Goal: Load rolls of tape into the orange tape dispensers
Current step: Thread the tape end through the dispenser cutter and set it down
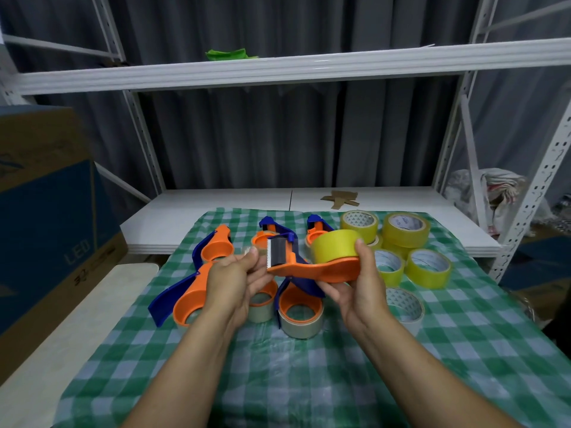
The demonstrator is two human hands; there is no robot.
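Note:
An orange tape dispenser (pixel 312 268) is held up over the green checked cloth (pixel 309 366), lying roughly level with a yellow tape roll (pixel 335 245) seated on it. My right hand (pixel 360 285) grips its rear end, thumb against the roll. My left hand (pixel 239 273) pinches a clear strip of tape near the dispenser's serrated cutter (pixel 278 253). Several more orange and blue dispensers (pixel 194 291) lie on the cloth under and behind my hands, some holding clear rolls (pixel 301 316).
Loose yellow tape rolls (pixel 428 267) are grouped at the right of the cloth. A cardboard box (pixel 46 211) stands at the left. White metal shelving (pixel 278 72) crosses overhead, with brown paper scraps (pixel 340 199) on the lower shelf behind.

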